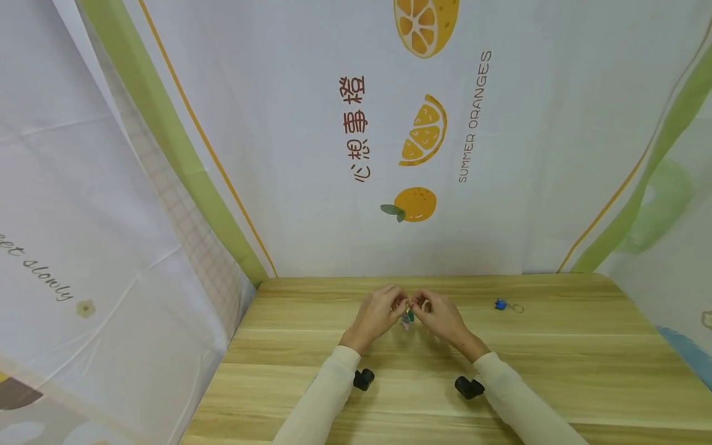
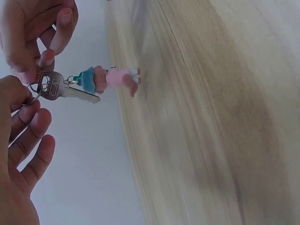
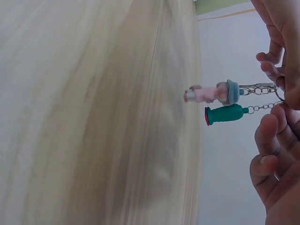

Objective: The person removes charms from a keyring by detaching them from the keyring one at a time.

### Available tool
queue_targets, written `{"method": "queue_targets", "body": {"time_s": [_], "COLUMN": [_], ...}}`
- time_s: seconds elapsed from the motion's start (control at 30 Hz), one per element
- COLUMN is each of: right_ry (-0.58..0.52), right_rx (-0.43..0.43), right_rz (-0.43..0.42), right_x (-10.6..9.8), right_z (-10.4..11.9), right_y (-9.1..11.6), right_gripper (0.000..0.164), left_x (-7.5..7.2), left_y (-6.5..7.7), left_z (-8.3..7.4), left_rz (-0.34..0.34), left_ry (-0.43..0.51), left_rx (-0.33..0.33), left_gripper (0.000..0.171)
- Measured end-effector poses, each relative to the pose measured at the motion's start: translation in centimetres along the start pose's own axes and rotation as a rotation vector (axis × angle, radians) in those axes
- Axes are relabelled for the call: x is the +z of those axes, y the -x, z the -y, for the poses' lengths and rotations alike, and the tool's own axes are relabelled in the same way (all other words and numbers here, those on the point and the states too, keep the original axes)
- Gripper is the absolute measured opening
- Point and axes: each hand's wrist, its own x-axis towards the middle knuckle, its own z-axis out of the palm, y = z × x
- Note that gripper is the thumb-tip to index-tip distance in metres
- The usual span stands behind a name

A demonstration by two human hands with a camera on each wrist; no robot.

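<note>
Over the table's far half, my left hand point(image 1: 381, 310) and right hand point(image 1: 439, 315) meet at a metal key ring point(image 2: 32, 99). Each pinches it between thumb and fingers, the left from the lower side of the left wrist view. From the ring hang a silver key point(image 2: 55, 87), a small doll charm point(image 3: 206, 94) with a pink body and blue-grey hat, and a green bottle-shaped charm point(image 3: 225, 114) on a short chain. Fingertips partly cover the ring, so whether it is spread apart cannot be told.
A blue charm point(image 1: 500, 304) on its own ring point(image 1: 518, 308) lies on the wood-grain table point(image 1: 411, 402), right of my hands. White printed cloth point(image 1: 300, 154) hangs along the table's back edge and sides. Black wrist mounts point(image 1: 364, 379) sit under both forearms.
</note>
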Motion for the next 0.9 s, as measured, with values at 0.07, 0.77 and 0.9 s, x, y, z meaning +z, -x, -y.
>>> {"method": "queue_targets", "body": {"time_s": [0.07, 0.77, 0.9], "right_ry": [0.001, 0.002, 0.013], "right_rx": [0.010, 0.012, -0.002], "right_rz": [0.005, 0.018, 0.013], "right_x": [-0.03, -0.06, 0.03], "right_z": [0.07, 0.58, 0.61], "right_y": [-0.06, -0.21, -0.27], "right_gripper": [0.005, 0.006, 0.006], "left_x": [-0.03, 0.03, -0.18], "left_y": [-0.06, 0.06, 0.04], "left_z": [-0.04, -0.34, -0.42], "left_rz": [0.009, 0.042, 0.037], "left_ry": [0.006, 0.013, 0.007], "left_rx": [-0.003, -0.053, -0.040], "left_gripper": [0.009, 0.006, 0.006]}}
